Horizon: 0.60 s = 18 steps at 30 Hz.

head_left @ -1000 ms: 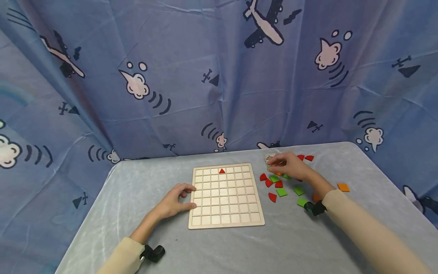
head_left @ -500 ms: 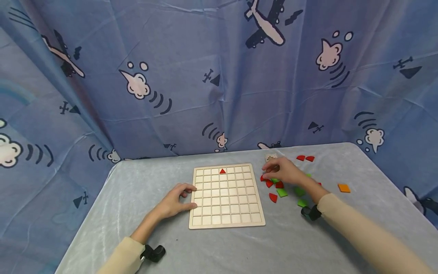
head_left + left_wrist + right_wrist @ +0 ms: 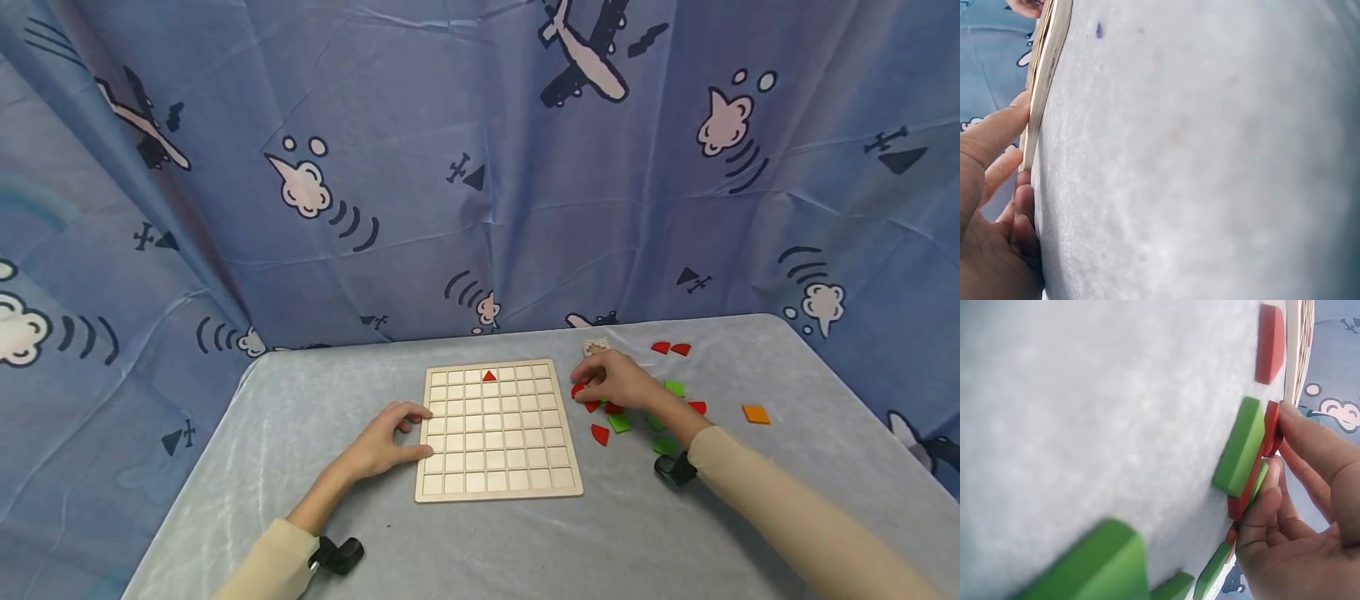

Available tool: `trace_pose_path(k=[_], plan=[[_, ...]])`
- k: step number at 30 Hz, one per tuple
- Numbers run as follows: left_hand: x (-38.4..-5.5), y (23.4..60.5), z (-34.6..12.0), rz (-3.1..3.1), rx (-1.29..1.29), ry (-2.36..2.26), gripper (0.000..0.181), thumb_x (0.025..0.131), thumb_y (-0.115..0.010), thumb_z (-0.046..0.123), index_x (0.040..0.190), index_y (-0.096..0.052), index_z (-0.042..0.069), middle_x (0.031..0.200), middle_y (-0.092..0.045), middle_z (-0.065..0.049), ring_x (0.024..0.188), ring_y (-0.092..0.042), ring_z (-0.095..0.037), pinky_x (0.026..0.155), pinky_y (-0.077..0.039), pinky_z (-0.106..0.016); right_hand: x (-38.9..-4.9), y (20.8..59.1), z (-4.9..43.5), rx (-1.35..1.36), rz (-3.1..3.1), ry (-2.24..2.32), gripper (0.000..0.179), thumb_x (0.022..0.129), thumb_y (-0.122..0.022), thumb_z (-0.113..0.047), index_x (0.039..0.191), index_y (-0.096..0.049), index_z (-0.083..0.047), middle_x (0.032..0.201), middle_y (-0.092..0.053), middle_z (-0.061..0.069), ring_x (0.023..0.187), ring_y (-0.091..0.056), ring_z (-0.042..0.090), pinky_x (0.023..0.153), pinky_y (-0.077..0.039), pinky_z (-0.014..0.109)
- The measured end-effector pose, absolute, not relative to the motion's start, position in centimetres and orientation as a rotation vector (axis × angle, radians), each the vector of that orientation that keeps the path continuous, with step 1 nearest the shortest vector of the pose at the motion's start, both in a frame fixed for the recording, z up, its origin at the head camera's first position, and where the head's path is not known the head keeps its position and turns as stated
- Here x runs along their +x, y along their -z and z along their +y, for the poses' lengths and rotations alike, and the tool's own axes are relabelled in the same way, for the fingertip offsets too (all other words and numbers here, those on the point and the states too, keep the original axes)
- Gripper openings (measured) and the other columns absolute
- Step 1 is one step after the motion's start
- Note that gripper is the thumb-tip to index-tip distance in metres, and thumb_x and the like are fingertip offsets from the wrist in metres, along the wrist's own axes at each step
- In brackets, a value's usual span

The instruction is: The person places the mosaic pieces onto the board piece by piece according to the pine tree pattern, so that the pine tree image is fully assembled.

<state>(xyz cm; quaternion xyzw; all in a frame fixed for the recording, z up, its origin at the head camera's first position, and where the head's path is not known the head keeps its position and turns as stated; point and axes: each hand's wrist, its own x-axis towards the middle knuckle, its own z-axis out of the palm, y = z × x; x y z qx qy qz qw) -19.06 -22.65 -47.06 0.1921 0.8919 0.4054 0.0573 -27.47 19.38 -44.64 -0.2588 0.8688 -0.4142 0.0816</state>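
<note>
A pale wooden grid board (image 3: 495,435) lies mid-table, with a red triangle tile (image 3: 490,377) in its top row. My left hand (image 3: 381,443) rests beside it, thumb and index finger touching its left edge, the other fingers loosely bent. To the board's right, my right hand (image 3: 617,380) reaches over the loose tiles. Its thumb and fingertips pinch a red quarter-circle tile (image 3: 1274,431), partly hidden by the thumb in the right wrist view. Close by are another red quarter-circle tile (image 3: 600,434) and a green square tile (image 3: 619,423).
An orange square tile (image 3: 756,414) lies farther right. Two red quarter-circle tiles (image 3: 670,348) and a small pale patterned piece (image 3: 596,346) sit toward the back. More green and red tiles lie under the right forearm. A patterned blue curtain (image 3: 480,167) hangs behind the table.
The right hand has moved left and toward me, from the back of the tile group to the red tile near the board. The left hand stays at the board's edge.
</note>
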Motion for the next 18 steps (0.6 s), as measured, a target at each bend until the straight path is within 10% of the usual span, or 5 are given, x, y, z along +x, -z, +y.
trace_pose_path(k=[18], plan=[[-19.02,47.25,-22.49,2.711,0.586,-1.223,0.048,0.087,-0.084,0.019,0.130,-0.063,0.009,0.120,-0.055,-0.007,0.103,-0.052,-0.023,0.091,-0.044,-0.047,-27.38,44.85,19.83,-0.768,2.625,1.213,0.015,0.087,-0.082,-0.007,0.097,-0.074,-0.001,0.078,-0.065,0.005,0.065,-0.060,0.023,0.057,-0.051,0.033]])
